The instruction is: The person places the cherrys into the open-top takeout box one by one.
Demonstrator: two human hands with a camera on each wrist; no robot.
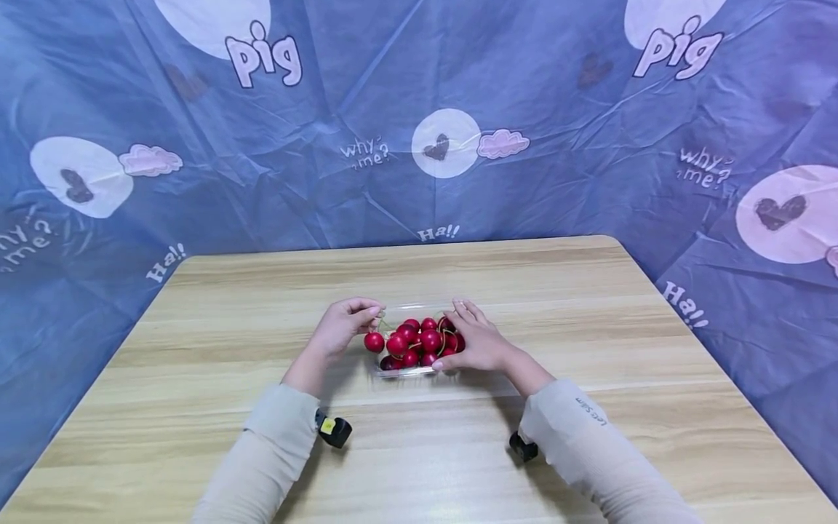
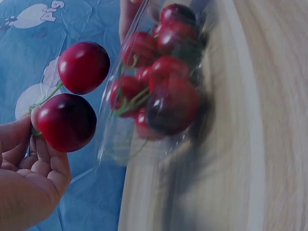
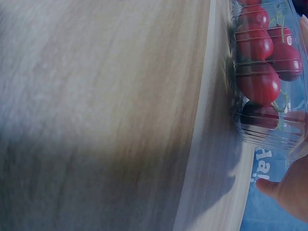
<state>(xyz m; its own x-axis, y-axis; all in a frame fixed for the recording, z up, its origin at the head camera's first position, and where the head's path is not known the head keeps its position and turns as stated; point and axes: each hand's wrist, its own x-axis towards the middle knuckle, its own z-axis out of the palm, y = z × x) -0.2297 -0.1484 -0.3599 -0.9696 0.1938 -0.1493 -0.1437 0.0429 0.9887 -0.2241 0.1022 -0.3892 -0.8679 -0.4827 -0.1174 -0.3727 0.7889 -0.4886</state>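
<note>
A clear plastic box [image 1: 407, 372] on the table is heaped with red cherries [image 1: 430, 340], some with green stems. By its left end, my left hand [image 1: 342, 325] pinches green stems between thumb and fingertips. Two cherries [image 2: 79, 67] hang from that pinch in the left wrist view, right beside the box wall. My right hand [image 1: 481, 340] spreads over the right end of the box, thumb toward the near rim and fingers toward the far side. In the right wrist view its thumb [image 3: 267, 187] sticks out straight, below the ribbed box end.
The wooden table [image 1: 419, 451] runs out on all sides of the box. Blue printed cloth [image 1: 366, 196] hangs behind it and at both sides. Each wrist wears a small black camera, the left [image 1: 335, 431] with a yellow label.
</note>
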